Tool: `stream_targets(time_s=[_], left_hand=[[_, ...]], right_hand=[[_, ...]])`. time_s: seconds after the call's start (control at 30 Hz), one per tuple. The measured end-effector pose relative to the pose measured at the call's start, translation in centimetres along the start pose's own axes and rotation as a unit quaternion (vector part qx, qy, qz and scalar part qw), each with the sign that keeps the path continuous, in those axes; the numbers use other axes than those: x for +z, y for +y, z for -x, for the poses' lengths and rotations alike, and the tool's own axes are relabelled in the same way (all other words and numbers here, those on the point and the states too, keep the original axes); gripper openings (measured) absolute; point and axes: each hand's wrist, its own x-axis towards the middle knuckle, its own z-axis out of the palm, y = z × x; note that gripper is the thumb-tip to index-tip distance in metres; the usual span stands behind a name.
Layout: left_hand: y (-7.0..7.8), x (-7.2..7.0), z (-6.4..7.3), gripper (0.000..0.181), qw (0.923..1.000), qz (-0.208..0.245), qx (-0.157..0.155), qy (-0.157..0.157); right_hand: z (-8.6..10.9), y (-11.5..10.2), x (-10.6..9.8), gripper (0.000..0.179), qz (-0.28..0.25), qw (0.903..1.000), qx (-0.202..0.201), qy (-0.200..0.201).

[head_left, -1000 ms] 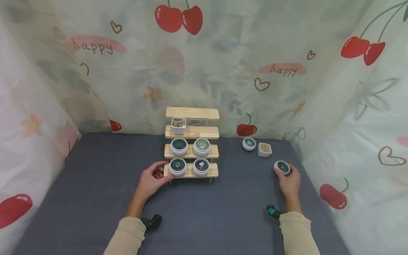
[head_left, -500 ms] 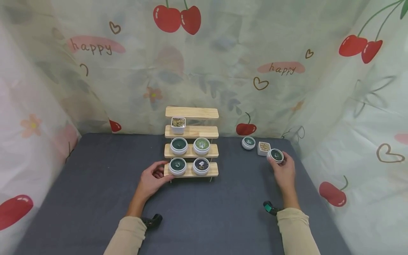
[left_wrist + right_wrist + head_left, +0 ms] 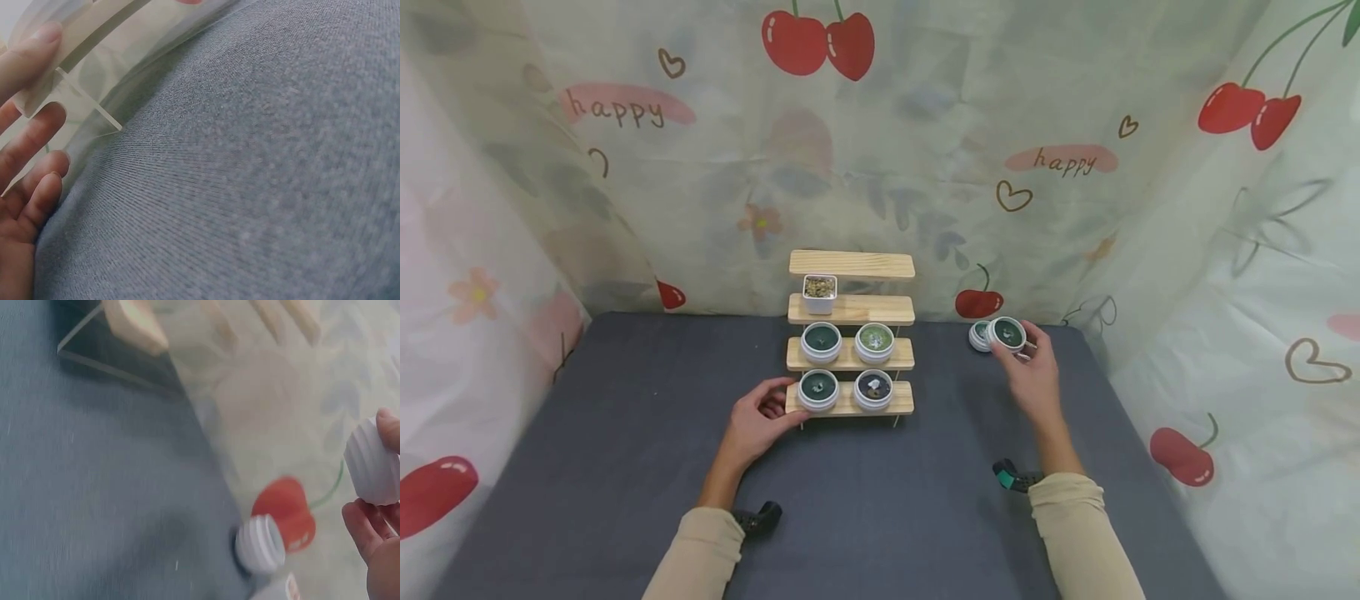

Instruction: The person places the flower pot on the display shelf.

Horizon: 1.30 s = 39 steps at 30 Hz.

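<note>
My right hand (image 3: 1036, 375) holds a small round white pot (image 3: 1006, 335) with a dark green top, raised above the table at the right. In the right wrist view, the thumb and fingers pinch this ribbed white pot (image 3: 370, 465) by its sides. My left hand (image 3: 760, 421) grips the left end of the bottom step of a tiered wooden stand (image 3: 853, 265), its thumb close to a dark green pot (image 3: 817, 390). The left wrist view has the thumb (image 3: 47, 37) on top of the step, the other fingers below it.
Beside that pot sits one with a dark, white-dotted top (image 3: 873, 390). The step above bears a dark green pot (image 3: 822, 342) and a lighter green one (image 3: 875, 342). Higher stands a square pot (image 3: 820, 293). Another round pot (image 3: 978, 337) stands behind the held one, before the curtain (image 3: 880, 167).
My right hand has lifted the round pot and carried it leftward and toward the back, so it now overlaps the pots standing there. My left hand has stayed at the stand.
</note>
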Motion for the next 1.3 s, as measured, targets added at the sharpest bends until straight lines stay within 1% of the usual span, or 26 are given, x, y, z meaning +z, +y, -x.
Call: stream_targets(time_s=[0.13, 0.27, 0.37, 0.53, 0.63, 0.77, 0.9, 1.0, 1.17, 1.3], left_hand=[[0.0, -0.1, 0.0, 0.063, 1.0000, 0.004, 0.000, 0.000], [-0.1, -0.1, 0.0, 0.062, 1.0000, 0.009, 0.004, 0.000], [-0.1, -0.2, 0.0, 0.062, 0.9999, 0.013, 0.007, 0.000], [0.0, -0.3, 0.0, 0.062, 0.9999, 0.012, 0.002, -0.004], [0.0, -0.4, -0.1, 0.061, 0.9998, 0.018, -0.003, -0.012], [-0.2, -0.5, -0.3, 0.061, 0.9994, 0.024, -0.011, -0.023], [-0.4, -0.4, -0.4, 0.061, 0.9992, 0.028, -0.014, -0.024], [-0.4, -0.4, -0.4, 0.061, 0.9992, 0.030, -0.013, -0.021], [-0.4, -0.3, -0.3, 0.061, 0.9993, 0.033, -0.008, -0.017], [-0.4, -0.3, -0.3, 0.060, 0.9993, 0.035, -0.005, -0.015]], right_hand=[[-0.2, -1.4, 1.7, 0.070, -0.032, 0.9989, -0.026, -0.022], [-0.4, -2.8, 3.3, 0.067, -0.059, 0.9967, -0.040, -0.039], [-0.4, -3.8, 4.4, 0.066, -0.056, 0.9958, -0.050, -0.052], [-0.5, -5.3, 6.2, 0.067, -0.030, 0.9941, -0.068, -0.080], [-0.6, -6.1, 7.2, 0.069, -0.029, 0.9923, -0.075, -0.094], [-0.8, -7.1, 8.4, 0.069, -0.038, 0.9902, -0.091, -0.099], [-1.0, -7.8, 9.7, 0.065, -0.045, 0.9868, -0.113, -0.107], [-1.1, -8.1, 10.7, 0.064, -0.050, 0.9851, -0.120, -0.113], [-1.4, -8.1, 12.3, 0.064, -0.062, 0.9838, -0.121, -0.116], [-1.7, -8.1, 13.4, 0.062, -0.074, 0.9837, -0.112, -0.120]])
